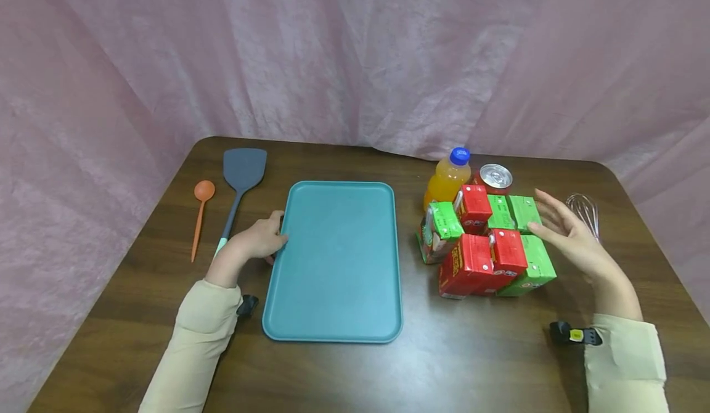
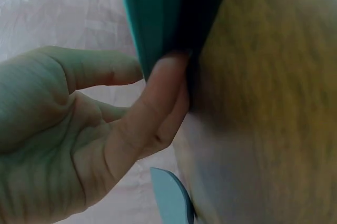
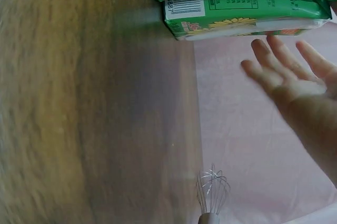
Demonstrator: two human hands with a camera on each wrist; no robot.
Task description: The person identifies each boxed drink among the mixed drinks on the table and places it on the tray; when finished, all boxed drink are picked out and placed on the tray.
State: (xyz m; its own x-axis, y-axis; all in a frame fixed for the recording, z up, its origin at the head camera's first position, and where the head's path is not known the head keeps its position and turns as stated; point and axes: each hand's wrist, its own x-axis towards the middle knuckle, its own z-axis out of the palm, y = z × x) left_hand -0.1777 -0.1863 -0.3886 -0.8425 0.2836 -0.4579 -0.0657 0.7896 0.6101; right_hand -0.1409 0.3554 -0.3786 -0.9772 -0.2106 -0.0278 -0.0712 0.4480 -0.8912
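My left hand (image 1: 257, 238) pinches the left rim of a teal tray (image 1: 339, 265). In the left wrist view, fingers (image 2: 152, 110) reach under the rim of the tray (image 2: 152, 18), with the thumb side against its outer edge. My right hand (image 1: 574, 240), fingers spread and holding nothing, is at the right side of a cluster of drink cartons. Nearest it are a green carton (image 1: 523, 211) at the back and another green carton (image 1: 535, 265) in front. The right wrist view shows the fingers beside a flower-printed carton (image 3: 237, 26); contact cannot be told.
Red cartons (image 1: 477, 253) and a left green carton (image 1: 445, 219) stand in the cluster, with an orange drink bottle (image 1: 445, 182) and a can (image 1: 495, 177) behind. A whisk (image 1: 585, 211) lies right. A spatula (image 1: 244, 169) and orange spoon (image 1: 203, 192) lie left.
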